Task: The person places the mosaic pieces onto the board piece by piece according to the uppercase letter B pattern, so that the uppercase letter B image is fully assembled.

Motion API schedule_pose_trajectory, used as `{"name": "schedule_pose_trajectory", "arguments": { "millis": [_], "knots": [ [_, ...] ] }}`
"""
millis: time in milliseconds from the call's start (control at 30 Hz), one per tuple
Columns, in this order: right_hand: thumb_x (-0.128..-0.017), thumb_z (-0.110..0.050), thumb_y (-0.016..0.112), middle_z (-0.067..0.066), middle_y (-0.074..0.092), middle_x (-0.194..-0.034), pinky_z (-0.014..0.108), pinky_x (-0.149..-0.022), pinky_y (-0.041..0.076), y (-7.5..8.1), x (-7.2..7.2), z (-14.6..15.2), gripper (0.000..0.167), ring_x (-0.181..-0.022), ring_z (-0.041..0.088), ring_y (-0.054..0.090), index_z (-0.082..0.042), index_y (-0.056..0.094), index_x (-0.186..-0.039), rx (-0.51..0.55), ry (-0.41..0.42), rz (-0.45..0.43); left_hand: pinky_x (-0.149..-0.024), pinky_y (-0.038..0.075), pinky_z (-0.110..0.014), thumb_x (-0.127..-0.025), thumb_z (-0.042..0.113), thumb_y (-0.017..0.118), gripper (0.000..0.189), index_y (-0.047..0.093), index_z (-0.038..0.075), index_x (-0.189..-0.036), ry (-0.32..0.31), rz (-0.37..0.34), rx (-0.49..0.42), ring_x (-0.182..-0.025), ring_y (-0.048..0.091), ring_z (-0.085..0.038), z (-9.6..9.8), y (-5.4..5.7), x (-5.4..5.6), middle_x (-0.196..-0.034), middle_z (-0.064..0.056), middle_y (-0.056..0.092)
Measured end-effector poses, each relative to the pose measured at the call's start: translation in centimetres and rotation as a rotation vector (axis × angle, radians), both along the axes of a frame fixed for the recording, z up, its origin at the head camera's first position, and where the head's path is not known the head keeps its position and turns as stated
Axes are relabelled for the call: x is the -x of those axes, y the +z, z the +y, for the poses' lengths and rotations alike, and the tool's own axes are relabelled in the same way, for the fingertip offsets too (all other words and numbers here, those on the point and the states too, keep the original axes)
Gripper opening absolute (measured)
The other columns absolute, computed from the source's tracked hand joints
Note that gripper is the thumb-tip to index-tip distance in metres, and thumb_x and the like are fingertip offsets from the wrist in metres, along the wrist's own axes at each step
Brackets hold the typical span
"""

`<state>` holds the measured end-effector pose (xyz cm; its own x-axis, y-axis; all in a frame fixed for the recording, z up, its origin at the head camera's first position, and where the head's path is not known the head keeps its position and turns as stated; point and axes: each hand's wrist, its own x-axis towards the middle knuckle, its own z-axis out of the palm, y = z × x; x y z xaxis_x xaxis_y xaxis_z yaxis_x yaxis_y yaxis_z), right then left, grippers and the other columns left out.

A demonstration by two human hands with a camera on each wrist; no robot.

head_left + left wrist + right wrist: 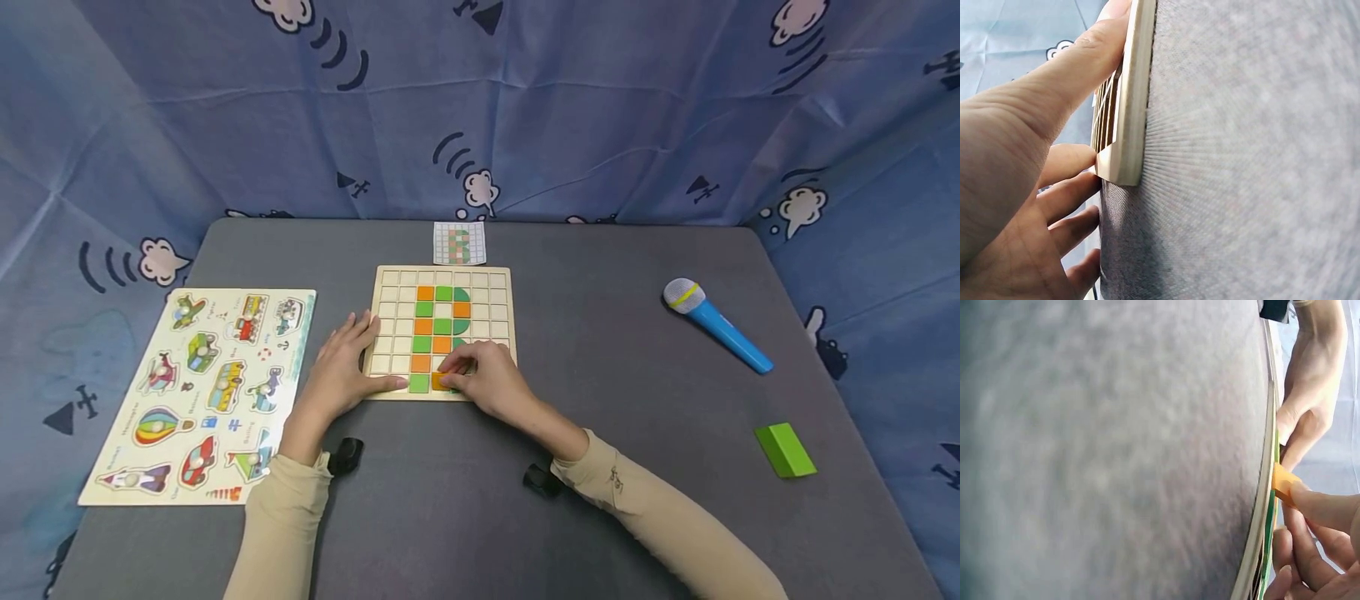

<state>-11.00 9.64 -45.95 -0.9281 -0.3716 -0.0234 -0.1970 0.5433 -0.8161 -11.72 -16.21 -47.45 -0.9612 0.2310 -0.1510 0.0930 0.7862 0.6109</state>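
Observation:
A wooden grid board [390, 333] lies in the middle of the table, with orange, green and dark green tiles set in its squares. My right hand [489, 379] pinches an orange square tile [1284, 481] between thumb and fingers over the bottom row, beside a light green tile [418, 383]. In the right wrist view the tile stands tilted at the board's surface. My left hand [345, 367] rests at the board's near left corner, thumb along the front rim [1127, 112] and straight fingers against the left side. The right hand hides part of the board's lower right.
Behind the board lies a small pattern card [460, 243] with a coloured grid figure. A vehicle puzzle board [247, 433] is at the left, partly under the left forearm. To the right are a blue toy microphone [718, 325] and a green block [784, 450].

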Motion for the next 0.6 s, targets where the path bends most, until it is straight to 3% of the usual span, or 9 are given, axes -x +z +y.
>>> {"name": "schedule_pose_trajectory", "arguments": {
  "millis": [300, 600],
  "knots": [
    [-0.089, -0.008, 0.086, 0.0, 0.076, -0.091, 0.031, -0.082, 0.057, -0.15, 0.2, -0.18, 0.005, -0.092, 0.018, 0.065, -0.012, 0.087, -0.091, -0.087, 0.02, 0.041, -0.134, 0.011, -0.063, -0.082, 0.048, 0.09, 0.112, 0.031, 0.003, -0.166, -0.002, 0.001, -0.002, -0.165, 0.013, -0.042, 0.06, 0.07, -0.03, -0.176, -0.019, 0.022],
    [-0.091, -0.011, 0.085, 0.002, 0.074, -0.094, 0.032, -0.082, 0.053, -0.26, 0.27, -0.25, 0.003, -0.093, 0.019, 0.062, -0.011, 0.086, -0.089, -0.131, 0.035, 0.053, -0.134, 0.01, -0.063, -0.083, 0.049, 0.09, 0.112, 0.031, 0.003, -0.166, 0.001, -0.005, -0.002, -0.165, 0.012, -0.042, 0.03, 0.11, -0.04, -0.176, -0.02, 0.021]
  ]
}}
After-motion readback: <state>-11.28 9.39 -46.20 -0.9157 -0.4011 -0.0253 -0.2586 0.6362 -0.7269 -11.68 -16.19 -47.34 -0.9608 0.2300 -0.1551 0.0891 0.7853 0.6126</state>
